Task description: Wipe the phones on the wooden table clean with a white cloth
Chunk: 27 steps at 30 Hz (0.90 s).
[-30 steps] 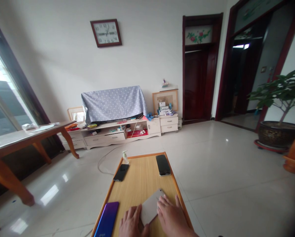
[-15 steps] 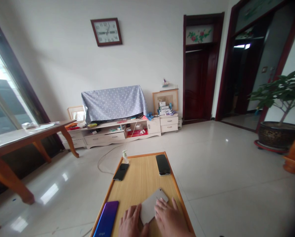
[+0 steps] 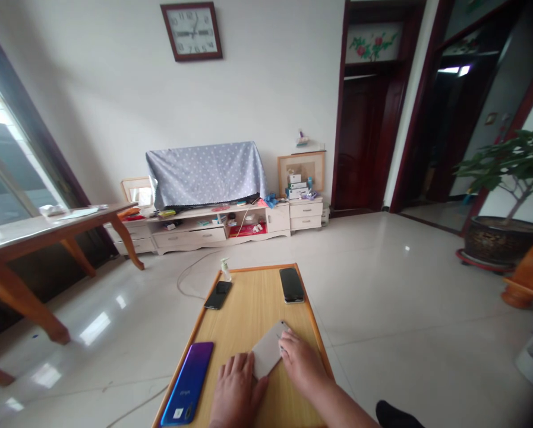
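A pale gold smartphone [image 3: 266, 355] lies face down and slanted on the wooden tabletop [image 3: 248, 297]. My left hand [image 3: 237, 383] rests at its lower left, thumb and index finger bracketing the near corner. Over the phone's right edge, close to its camera end, my right hand [image 3: 299, 353] has its fingers curled in and pressed together. Something thin seems to show at those fingertips, too small to name. To the left of my left hand lies a blue-purple smartphone [image 3: 189, 380], back side up.
At the table's far end are a black smartphone [image 3: 218, 295] on the left, another dark smartphone [image 3: 292, 285] on the right and a pump bottle [image 3: 226, 270]. A cable [image 3: 181, 282] trails over the floor. A potted plant [image 3: 502, 238] stands at right.
My right hand's fingers, spread flatter on the phone before, are now drawn together at its upper right edge. The view has tilted down, showing more of the right forearm.
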Available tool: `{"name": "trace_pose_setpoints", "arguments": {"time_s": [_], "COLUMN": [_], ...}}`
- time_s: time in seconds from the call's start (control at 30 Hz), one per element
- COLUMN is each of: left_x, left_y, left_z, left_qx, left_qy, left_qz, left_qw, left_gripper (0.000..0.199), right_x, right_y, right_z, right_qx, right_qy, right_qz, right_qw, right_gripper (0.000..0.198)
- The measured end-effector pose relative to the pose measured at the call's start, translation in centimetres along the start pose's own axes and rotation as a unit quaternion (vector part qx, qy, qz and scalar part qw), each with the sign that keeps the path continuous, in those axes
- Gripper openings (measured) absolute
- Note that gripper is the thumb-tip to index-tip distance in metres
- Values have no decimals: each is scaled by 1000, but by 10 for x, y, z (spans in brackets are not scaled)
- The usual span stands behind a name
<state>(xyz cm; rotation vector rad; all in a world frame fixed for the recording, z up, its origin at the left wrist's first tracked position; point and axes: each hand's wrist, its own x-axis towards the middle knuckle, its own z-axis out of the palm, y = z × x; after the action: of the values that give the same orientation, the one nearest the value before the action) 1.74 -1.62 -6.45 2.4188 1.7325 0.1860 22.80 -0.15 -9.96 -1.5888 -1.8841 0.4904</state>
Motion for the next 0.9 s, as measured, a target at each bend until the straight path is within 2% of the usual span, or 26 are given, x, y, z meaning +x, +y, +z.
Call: {"name": "trace_pose_setpoints", "arguments": {"time_s": [0.2, 0.4, 0.5, 0.63, 0.9], "left_x": [2, 7, 11, 23, 51], "left_y": [5, -6, -10, -14, -18], "left_z": [9, 18, 16, 10, 0], "left_qx": [85, 121, 75, -70, -199], "left_qy": [29, 90, 96, 105, 111], "left_qz": [34, 72, 67, 19, -95], "left_qw": [995, 986, 990, 992, 969], "left_gripper": [46, 31, 31, 32, 39], "right_x": [7, 17, 22, 25, 22], "right_y": [1, 9, 15, 19, 12], "right_z": [0, -9, -12, -12, -10], "right_qx": [68, 175, 224, 265, 268], "right_qy": [88, 178, 200, 208, 183], "right_qz": [34, 95, 124, 153, 196], "right_qw": [993, 964, 946, 929, 925], "right_gripper": [27, 29, 33, 35, 35]}}
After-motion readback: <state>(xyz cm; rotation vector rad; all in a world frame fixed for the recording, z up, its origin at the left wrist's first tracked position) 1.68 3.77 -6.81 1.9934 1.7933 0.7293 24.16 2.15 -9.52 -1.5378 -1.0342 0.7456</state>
